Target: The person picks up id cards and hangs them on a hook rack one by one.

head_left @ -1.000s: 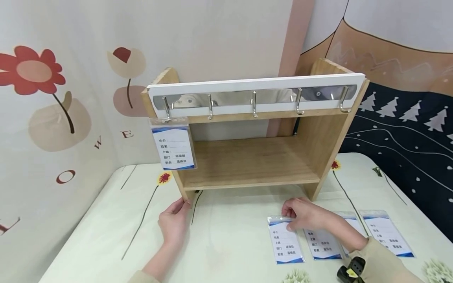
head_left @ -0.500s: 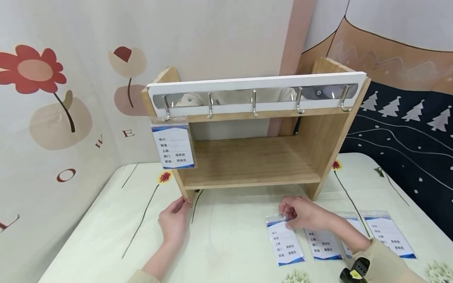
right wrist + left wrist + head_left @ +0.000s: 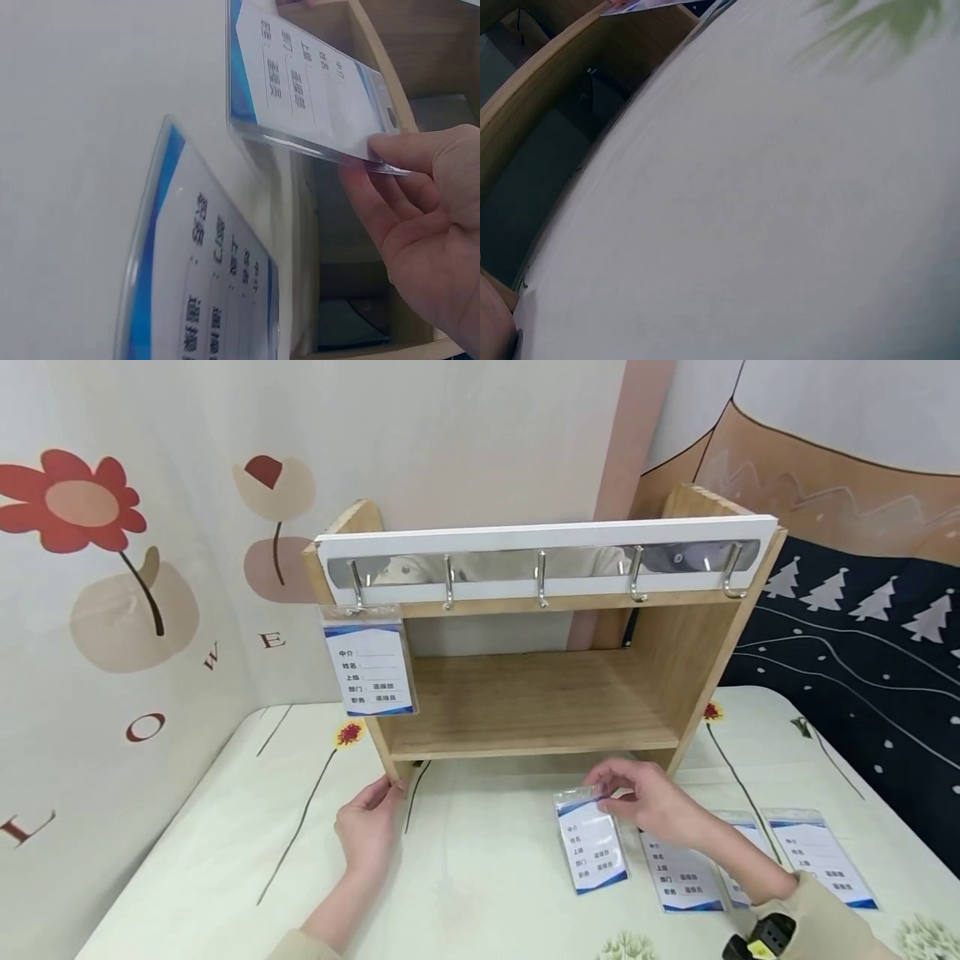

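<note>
A name badge (image 3: 591, 847) in a clear plastic sleeve is pinched at its top edge by my right hand (image 3: 648, 797). In the right wrist view, thumb and fingers grip the corner near the slot of this badge (image 3: 311, 86), which is tilted up with its lower end above the cloth. My left hand (image 3: 369, 831) holds the foot of the left side panel of a wooden shelf (image 3: 532, 706) between thumb and fingers. Metal hooks (image 3: 541, 578) line the white strip on the shelf's front. From the leftmost hook hangs another badge (image 3: 371, 668).
Several more badges, including a middle one (image 3: 684, 875) and a far right one (image 3: 821, 856), lie on the tablecloth (image 3: 480, 877), partly beneath the right forearm. A printed curtain (image 3: 465, 443) stands behind the shelf. The shelf's side panels rise above the hook strip.
My right hand has lifted the badge from the cloth and moved it slightly left and toward the shelf. The left hand stays at the shelf's foot.
</note>
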`<state>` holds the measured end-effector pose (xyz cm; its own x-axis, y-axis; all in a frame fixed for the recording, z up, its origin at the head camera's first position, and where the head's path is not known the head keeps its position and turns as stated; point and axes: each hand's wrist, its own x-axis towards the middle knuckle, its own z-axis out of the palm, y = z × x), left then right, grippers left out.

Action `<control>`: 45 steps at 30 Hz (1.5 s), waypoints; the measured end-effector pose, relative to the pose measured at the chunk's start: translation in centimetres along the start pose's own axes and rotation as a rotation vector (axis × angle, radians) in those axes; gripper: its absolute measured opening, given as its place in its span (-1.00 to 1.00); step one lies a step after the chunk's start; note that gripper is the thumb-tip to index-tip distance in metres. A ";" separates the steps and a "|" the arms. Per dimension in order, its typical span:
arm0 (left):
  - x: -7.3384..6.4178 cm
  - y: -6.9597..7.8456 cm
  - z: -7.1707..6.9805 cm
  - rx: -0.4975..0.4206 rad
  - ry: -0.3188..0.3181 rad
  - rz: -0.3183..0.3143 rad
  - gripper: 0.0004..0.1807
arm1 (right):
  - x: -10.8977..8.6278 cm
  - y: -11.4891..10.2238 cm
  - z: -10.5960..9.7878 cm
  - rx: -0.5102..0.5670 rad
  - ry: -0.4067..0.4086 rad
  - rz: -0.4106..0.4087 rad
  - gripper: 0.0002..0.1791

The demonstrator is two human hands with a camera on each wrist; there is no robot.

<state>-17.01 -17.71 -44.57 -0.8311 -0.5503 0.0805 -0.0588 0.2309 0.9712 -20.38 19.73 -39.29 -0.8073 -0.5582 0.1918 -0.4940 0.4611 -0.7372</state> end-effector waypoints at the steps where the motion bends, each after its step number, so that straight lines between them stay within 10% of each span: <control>1: 0.0 0.0 0.0 0.001 0.001 0.001 -0.66 | 0.0 -0.1 0.0 0.004 0.012 -0.002 -0.69; 24: -0.2 0.0 0.1 -0.024 0.005 -0.001 -0.66 | 1.0 -3.6 -0.2 0.128 0.178 -0.076 -0.69; 45: -0.1 0.1 -0.1 -0.014 0.003 0.008 -0.67 | 3.7 -5.5 -0.6 0.126 0.303 -0.343 -0.64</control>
<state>-16.87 -17.76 -44.49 -0.8296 -0.5512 0.0892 -0.0445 0.2245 0.9735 -20.83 15.52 -34.11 -0.6717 -0.4287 0.6042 -0.7203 0.1875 -0.6679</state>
